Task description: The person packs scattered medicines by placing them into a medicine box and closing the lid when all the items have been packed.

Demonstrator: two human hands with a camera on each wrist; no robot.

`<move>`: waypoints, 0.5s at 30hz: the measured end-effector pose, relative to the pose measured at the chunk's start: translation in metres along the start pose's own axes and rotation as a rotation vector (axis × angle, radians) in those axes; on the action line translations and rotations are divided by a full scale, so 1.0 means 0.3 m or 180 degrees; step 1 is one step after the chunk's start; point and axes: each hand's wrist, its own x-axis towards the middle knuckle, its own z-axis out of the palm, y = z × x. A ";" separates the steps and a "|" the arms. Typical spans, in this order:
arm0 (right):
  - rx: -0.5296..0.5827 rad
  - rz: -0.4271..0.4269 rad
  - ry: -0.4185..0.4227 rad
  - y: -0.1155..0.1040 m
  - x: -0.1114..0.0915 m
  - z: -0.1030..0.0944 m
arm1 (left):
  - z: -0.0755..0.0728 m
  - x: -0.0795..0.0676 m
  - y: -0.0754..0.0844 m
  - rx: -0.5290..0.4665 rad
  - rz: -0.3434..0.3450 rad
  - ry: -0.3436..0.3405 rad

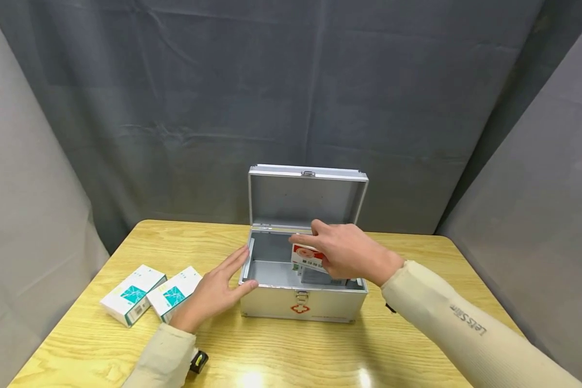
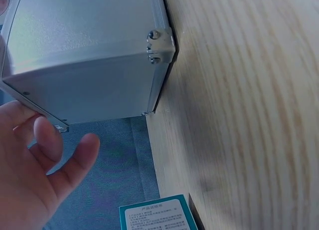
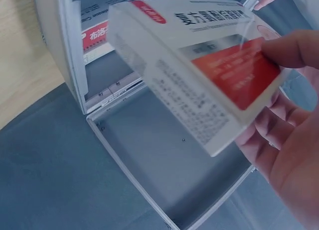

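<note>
Cream sleeve [image 1: 475, 334]; right fingers [image 1: 303, 240] grip red-white box [image 3: 194, 65]; left fingers [image 1: 231, 264] extended against case [image 1: 271, 307].

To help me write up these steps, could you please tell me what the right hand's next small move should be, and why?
It should probably lower the red-and-white box into the metal case: the right hand grips that box at the case's opening, the lid stands open, and another box lies inside.

The left grip [image 1: 217, 288] spreads its thumb, the right grip [image 1: 347, 250] pinches
</note>
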 end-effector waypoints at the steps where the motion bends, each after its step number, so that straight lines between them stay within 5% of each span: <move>1: 0.0020 0.0005 -0.0037 0.000 0.003 0.000 | -0.001 0.000 0.001 0.0005 -0.0006 -0.0007; 15: 0.0195 0.0005 -0.0348 0.001 0.021 0.035 | 0.004 0.005 0.003 -0.0013 0.0001 -0.0021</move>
